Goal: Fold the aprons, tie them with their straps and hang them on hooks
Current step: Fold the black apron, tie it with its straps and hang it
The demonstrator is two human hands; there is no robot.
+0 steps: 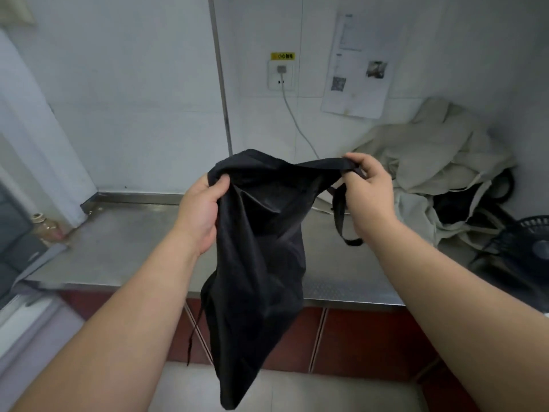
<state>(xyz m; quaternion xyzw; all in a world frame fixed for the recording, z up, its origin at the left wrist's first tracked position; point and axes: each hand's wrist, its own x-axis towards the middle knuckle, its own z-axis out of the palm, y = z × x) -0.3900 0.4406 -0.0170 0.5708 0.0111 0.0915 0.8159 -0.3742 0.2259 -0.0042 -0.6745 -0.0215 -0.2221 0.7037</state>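
With the left hand (199, 214) and right hand (367, 185) each gripping the black apron's (261, 248) top edge, pull it taut and level above the steel counter (124, 242) before folding.

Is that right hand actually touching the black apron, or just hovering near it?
Touching. The head view shows the right hand pinching the top edge of the black apron, with the cloth gathered in its grip.

Steel counter (124, 242) with a bottle (47, 230) left, fan (531, 248) right.
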